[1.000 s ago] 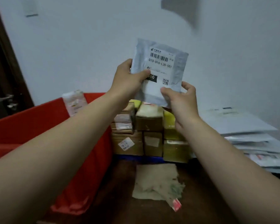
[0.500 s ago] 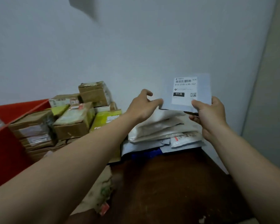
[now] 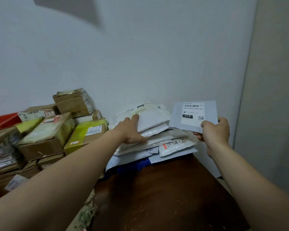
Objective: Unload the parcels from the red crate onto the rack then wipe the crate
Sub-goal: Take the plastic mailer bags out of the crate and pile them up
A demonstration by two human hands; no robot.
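Note:
My right hand (image 3: 213, 132) pinches the lower right corner of a flat grey parcel (image 3: 177, 117) with a white barcode label marked 010, held just above the right side of a pile of white and grey mailer bags (image 3: 157, 140) against the wall. My left hand (image 3: 132, 130) grips the left edge of the pile's top white mailers, fingers on top and thumb along the layer below. Only a strip of the red crate (image 3: 2, 120) shows at the far left, behind stacked parcels.
Brown and yellow-green cardboard boxes (image 3: 45, 135) are stacked left of the mailer pile. The dark brown surface (image 3: 165, 194) spreads in front. A crumpled beige cloth (image 3: 88, 212) lies at its lower left edge. A wall corner closes the right side.
The view swung right from the crate to the mailer pile. My left hand let go of the grey parcel and took hold of the pile's top mailers; my right hand carried the parcel lower.

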